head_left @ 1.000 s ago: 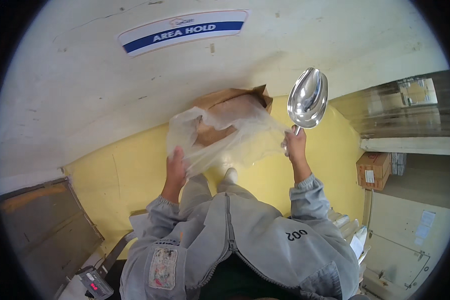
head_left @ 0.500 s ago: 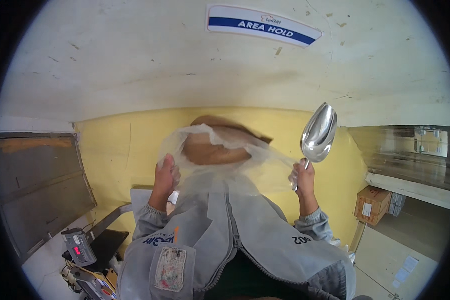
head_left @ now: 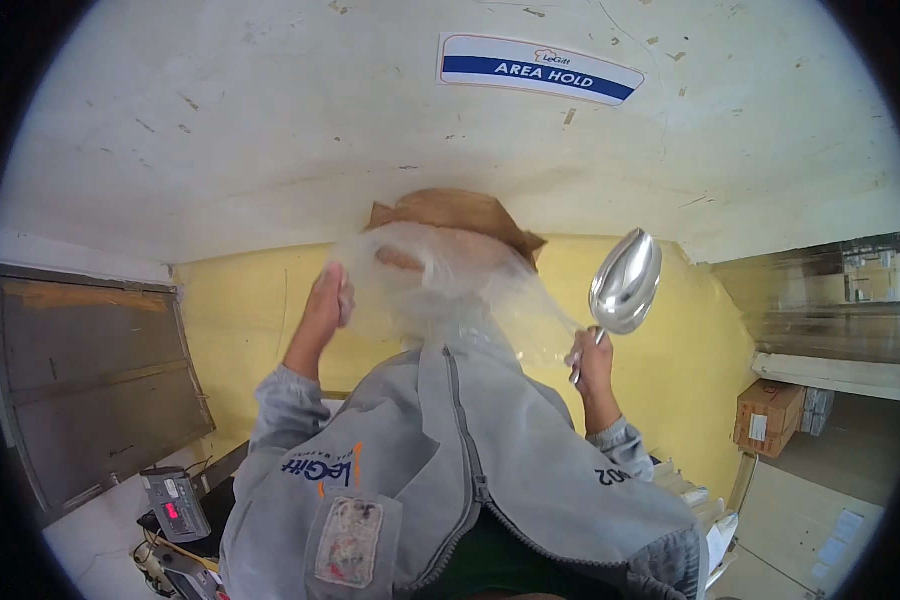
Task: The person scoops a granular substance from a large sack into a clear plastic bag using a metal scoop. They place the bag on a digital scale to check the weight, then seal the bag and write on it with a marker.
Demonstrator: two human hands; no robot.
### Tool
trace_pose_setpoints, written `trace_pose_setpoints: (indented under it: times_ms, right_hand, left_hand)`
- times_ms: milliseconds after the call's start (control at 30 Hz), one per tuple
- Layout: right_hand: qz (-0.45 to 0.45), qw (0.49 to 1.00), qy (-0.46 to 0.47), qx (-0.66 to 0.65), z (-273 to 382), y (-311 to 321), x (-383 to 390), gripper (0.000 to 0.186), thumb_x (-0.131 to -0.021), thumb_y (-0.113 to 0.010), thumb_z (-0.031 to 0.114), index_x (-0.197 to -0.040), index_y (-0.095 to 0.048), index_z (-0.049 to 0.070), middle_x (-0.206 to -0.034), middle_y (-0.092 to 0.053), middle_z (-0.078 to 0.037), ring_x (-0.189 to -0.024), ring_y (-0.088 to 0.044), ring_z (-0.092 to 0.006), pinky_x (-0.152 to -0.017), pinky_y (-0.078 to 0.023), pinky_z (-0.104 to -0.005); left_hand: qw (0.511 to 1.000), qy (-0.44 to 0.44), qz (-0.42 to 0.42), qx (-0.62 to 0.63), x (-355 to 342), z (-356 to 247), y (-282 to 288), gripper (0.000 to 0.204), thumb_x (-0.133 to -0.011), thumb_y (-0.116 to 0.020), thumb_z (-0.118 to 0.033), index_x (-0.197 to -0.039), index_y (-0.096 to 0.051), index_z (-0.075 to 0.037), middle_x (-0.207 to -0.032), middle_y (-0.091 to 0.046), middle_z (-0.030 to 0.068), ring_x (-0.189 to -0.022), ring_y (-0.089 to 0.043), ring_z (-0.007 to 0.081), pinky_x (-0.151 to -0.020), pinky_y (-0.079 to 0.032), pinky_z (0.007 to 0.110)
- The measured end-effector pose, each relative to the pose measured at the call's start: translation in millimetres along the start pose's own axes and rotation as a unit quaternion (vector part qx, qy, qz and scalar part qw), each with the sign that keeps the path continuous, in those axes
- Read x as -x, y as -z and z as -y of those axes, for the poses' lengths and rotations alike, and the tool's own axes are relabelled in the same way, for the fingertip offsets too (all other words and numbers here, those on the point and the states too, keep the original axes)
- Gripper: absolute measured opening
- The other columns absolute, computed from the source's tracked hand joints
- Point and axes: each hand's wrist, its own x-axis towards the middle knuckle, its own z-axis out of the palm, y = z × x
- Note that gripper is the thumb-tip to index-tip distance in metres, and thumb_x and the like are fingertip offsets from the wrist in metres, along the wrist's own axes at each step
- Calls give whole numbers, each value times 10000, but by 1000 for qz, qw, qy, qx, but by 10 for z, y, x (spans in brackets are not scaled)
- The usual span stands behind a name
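Note:
A clear plastic bag [head_left: 455, 270] is stretched in front of my chest, between my two hands. The fingers of my left hand [head_left: 322, 308] are closed on its left edge. With my right hand [head_left: 592, 358] I grip the handle of a shiny metal scoop [head_left: 626, 283], its bowl pointing up. The bag's right edge runs to the same hand, at its fingers. Behind the upper part of the bag is a brown, creased, paper-like piece [head_left: 460, 208]. Part of it shows through the plastic; whether it is inside or only behind cannot be made out.
A weighing display with red digits [head_left: 175, 507] stands at the lower left, near cables. At the right, a cardboard box [head_left: 768, 418] sits beneath a ledge. A dark grey panel [head_left: 95, 385] is on the left. A blue-and-white sign [head_left: 542, 70] hangs on the pale wall.
My left hand has risen slightly while the right hand and scoop have dropped a little. The bag now tilts down to the right, and the brown piece shows higher above it.

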Motion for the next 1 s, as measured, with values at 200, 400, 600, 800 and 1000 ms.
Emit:
trace_pose_setpoints:
  times_ms: [200, 400, 600, 800, 1000]
  right_hand:
    - [66, 994, 71, 54, 460, -315, -574, 192, -807, -502, 5, -767, -354, 121, -545, -367, 12, -376, -343, -85, -366, -383, -271]
    - [111, 980, 125, 104, 878, -431, -832, 199, -817, -523, 13, -766, -358, 110, -555, -381, 12, -371, -361, -80, -357, -392, -263]
    - [163, 964, 138, 156, 1001, 22, -823, 298, -878, -618, 191, -697, -396, 106, -523, -391, 46, -380, -380, -56, -356, -341, -231]
    - [231, 879, 253, 332, 1137, 706, -998, 385, -906, -547, 359, -689, -533, 42, -469, -474, -59, -369, -429, -199, -397, -360, -329]
    - [263, 660, 407, 574, 2019, -165, -686, 276, -859, -561, 304, -854, -586, 29, -673, -623, -162, -603, -610, -351, -550, -475, -433]
  left_hand:
    - [726, -374, -163, -554, -25, -751, -586, 322, -834, -596, -211, -1126, -538, -88, -904, -558, 118, -864, -533, 288, -767, -442, 389]
    - [540, -500, -30, -676, -402, -514, -1585, 596, -709, -684, -179, -1262, -468, -120, -1198, -516, 120, -1178, -450, 299, -999, -342, 463]
    - [479, -425, -81, -764, -1000, -732, -1666, 512, -735, -658, -187, -1223, -512, -136, -1145, -567, 125, -1121, -517, 271, -956, -389, 450]
    - [530, -244, 166, -795, -707, -284, -1643, 141, -830, -542, -219, -844, -612, -97, -773, -642, 93, -705, -634, 297, -621, -490, 428]
    - [529, -244, 158, -797, -428, -249, -1690, 176, -827, -570, -281, -817, -604, -109, -742, -626, 73, -697, -636, 273, -586, -488, 406]
